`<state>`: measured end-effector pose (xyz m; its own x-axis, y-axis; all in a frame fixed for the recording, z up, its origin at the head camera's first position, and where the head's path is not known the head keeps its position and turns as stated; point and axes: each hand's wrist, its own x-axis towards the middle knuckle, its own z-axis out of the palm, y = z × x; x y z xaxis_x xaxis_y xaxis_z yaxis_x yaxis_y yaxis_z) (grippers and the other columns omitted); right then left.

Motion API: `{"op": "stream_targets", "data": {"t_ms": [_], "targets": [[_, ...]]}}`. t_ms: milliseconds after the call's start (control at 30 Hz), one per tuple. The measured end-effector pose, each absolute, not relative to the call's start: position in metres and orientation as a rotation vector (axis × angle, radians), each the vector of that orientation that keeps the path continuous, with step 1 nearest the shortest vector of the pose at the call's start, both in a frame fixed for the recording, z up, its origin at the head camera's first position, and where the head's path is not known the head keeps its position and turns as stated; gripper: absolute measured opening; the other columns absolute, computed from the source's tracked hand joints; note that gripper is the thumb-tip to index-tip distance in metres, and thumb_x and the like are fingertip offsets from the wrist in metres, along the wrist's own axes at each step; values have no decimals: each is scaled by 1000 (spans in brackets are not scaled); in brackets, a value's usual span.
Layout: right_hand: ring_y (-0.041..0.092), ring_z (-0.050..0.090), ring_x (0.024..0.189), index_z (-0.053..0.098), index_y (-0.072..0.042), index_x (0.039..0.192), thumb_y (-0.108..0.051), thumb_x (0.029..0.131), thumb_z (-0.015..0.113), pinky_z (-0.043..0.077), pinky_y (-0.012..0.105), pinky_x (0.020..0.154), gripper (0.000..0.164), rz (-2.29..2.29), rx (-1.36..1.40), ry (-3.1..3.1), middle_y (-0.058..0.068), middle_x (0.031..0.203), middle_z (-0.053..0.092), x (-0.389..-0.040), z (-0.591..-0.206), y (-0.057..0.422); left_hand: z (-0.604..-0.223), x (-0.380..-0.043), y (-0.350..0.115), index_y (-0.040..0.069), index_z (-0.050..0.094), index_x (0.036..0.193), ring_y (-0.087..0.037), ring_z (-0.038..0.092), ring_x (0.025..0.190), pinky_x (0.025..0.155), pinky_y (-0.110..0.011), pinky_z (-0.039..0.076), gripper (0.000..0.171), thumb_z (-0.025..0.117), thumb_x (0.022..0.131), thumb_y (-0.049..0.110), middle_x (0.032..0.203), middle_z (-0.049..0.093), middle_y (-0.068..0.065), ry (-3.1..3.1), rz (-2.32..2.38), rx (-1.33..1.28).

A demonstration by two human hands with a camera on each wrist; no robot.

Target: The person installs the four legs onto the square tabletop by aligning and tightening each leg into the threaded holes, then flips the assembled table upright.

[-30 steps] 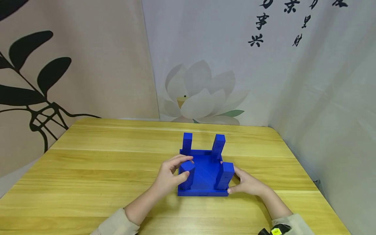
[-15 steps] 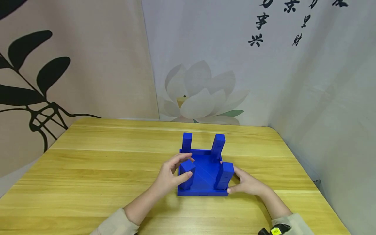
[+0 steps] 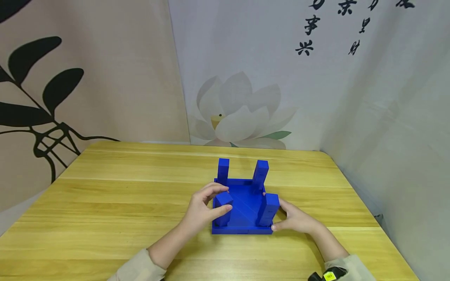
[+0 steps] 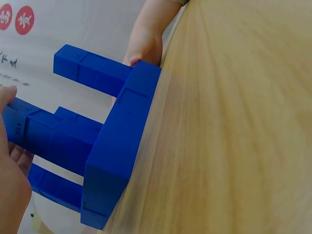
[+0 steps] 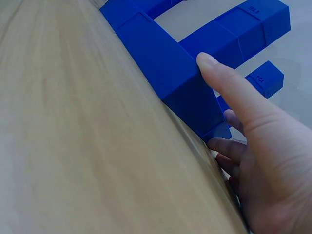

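On the table stands a blue square tray-like base (image 3: 242, 208) with low rims and an upright post at each corner. My left hand (image 3: 202, 205) holds the near-left post (image 3: 224, 198) by its upper part, thumb on the near side and fingers behind. That post's top looks turned at an angle to the base's rim. With the thumb at the near-right corner and the fingers along the right side, my right hand (image 3: 297, 218) grips the base beside the near-right post (image 3: 268, 210). Small raised numbers show on the posts (image 5: 243, 29) in the right wrist view.
Farther back on the base rise the far-left post (image 3: 223, 169) and the far-right post (image 3: 260, 173). The wooden table (image 3: 123, 195) reaches to a printed curtain (image 3: 246, 47) behind. Another curtain (image 3: 386, 117) hangs along the right side.
My left thumb has shifted slightly right and up across the near-left post, and its fingertips have moved slightly. The right hand and the base stay in place.
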<state>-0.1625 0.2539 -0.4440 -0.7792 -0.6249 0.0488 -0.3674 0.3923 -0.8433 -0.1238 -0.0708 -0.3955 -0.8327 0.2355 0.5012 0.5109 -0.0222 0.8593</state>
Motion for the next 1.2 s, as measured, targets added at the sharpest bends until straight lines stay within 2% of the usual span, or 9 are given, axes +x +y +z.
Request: {"op": "stream_targets", "data": {"t_ms": [167,233,400,500,633,867,1067,1133,1200], "targets": [[28,20,140,27,-24,152,-20,75,82,14,45,110,94,-1334,-871,2375,2,152,33,-162,-444,253,-392,-122,-71,-3,65,114,-19,58,105,97,-31,45,38,76,78,-6,112,62,-12,-2076,-1946,-777],[29,19,140,27,-23,152,-20,75,82,13,45,110,94,-1339,-873,2370,3,152,32,-162,-444,252,-387,-119,-71,-6,64,114,-20,58,105,96,-34,46,36,73,79,-8,112,61,-18,-2088,-1934,-796],[30,16,140,25,-20,153,-17,76,81,15,26,109,95,-1364,-892,2334,6,154,28,-163,-445,252,-369,-109,-71,-11,62,113,-21,59,103,91,-39,49,31,68,82,-11,109,61,-22,-2091,-1887,-872],[31,14,141,25,-20,153,-16,77,81,15,35,111,95,-1368,-901,2327,6,155,26,-164,-445,252,-377,-113,-71,-10,62,114,-22,58,104,91,-40,49,32,67,83,-10,110,61,-19,-2086,-1882,-895],[31,15,141,26,-22,152,-17,77,81,11,58,108,94,-1355,-893,2345,5,154,27,-163,-445,251,-392,-123,-72,-5,62,117,-24,58,107,93,-41,48,31,66,86,-7,112,61,-16,-2062,-1917,-933],[33,16,140,26,-22,152,-18,76,81,10,60,108,94,-1353,-886,2354,6,153,29,-163,-444,252,-393,-124,-73,-1,62,119,-25,58,107,94,-38,48,29,64,90,-2,112,61,-14,-2051,-1970,-971],[32,15,140,26,-23,152,-17,77,81,10,59,107,94,-1360,-892,2348,6,154,27,-162,-443,252,-393,-123,-73,0,60,123,-27,59,104,91,-39,49,33,65,90,1,113,62,-11,-2097,-1972,-934],[31,17,140,27,-23,152,-18,77,81,12,55,109,93,-1355,-884,2353,4,154,28,-162,-442,251,-393,-123,-74,2,60,123,-25,60,99,92,-40,48,37,69,88,3,113,62,-10,-2120,-1967,-890],[30,18,140,28,-22,152,-18,77,81,14,47,110,92,-1349,-877,2359,3,152,31,-162,-442,251,-394,-123,-74,4,61,122,-22,61,96,93,-41,47,40,74,84,6,113,62,-10,-2139,-1961,-828]]}}
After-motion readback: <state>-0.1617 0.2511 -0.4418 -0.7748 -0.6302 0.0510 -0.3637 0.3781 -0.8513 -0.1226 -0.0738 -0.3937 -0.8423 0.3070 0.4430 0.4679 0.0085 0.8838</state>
